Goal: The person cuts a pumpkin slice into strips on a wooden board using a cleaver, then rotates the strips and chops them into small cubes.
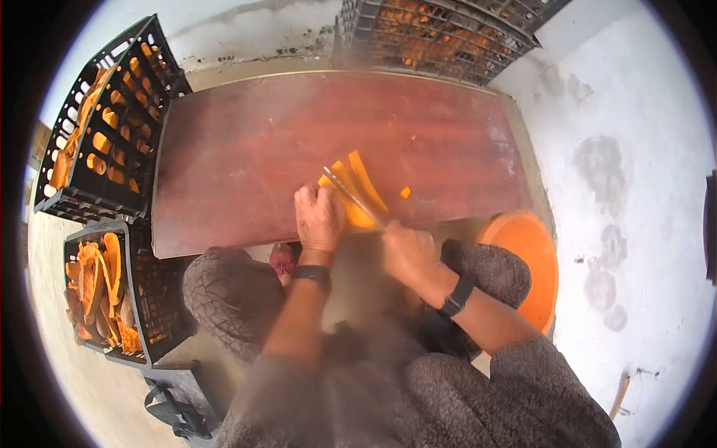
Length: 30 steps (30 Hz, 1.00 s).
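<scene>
From the head camera you have one reddish board [299,134], one knife [355,198], three black crates [112,127] [112,291] [441,33] and one orange basin [530,246]. A few orange strips [364,183] lie mid-board near its front edge, with one small piece [404,193] just beside them. Your left hand [317,216] sits palm down, fingers curled over the strips and pinning them. Your right hand [407,250] is fisted around the knife's handle, its blade slanting across the strips.

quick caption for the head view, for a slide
Left hand steadies orange strips on a red board while right hand holds a knife.
</scene>
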### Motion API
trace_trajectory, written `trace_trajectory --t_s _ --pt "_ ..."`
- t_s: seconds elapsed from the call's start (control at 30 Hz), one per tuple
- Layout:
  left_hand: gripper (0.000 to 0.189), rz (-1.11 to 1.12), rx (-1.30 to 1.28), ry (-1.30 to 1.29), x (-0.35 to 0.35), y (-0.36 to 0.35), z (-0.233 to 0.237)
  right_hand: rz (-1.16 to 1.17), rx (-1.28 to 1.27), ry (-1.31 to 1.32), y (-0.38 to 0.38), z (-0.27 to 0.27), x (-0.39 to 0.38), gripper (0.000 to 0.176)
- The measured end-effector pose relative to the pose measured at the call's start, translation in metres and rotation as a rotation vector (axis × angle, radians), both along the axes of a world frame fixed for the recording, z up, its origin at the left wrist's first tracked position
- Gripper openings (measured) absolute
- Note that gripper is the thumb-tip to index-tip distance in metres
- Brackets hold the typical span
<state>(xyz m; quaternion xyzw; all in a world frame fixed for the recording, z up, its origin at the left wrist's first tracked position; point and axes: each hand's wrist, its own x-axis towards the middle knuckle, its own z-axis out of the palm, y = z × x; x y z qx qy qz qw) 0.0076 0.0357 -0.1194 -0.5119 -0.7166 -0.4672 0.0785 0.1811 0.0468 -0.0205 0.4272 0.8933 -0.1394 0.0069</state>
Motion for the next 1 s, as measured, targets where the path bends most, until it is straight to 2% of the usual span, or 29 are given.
trace_trajectory --t_s 0.13,0.2,0.33,0.4,0.57,1.0 --pt "0.018 0.037 -0.004 -0.008 0.002 0.001 0.002 -0.012 -0.009 0.048 0.011 0.001 0.004 0.015" --pt "0.018 0.028 -0.012 -0.011 0.002 -0.001 0.002 -0.005 0.055 0.015 0.009 0.001 0.001 0.006" --pt "0.019 0.005 0.042 -0.035 -0.002 0.0 -0.003 -0.031 0.041 -0.029 0.001 0.006 -0.003 0.005" --pt "0.019 -0.009 0.053 -0.036 -0.003 -0.002 -0.002 -0.095 -0.033 0.054 0.007 0.006 0.002 0.018" --pt "0.019 -0.106 -0.02 -0.043 -0.002 -0.008 0.005 -0.102 -0.019 0.095 0.016 0.008 0.017 0.02" --pt "0.027 -0.032 -0.012 0.039 0.001 -0.002 -0.002 -0.072 -0.071 0.114 0.002 0.047 0.008 0.02"
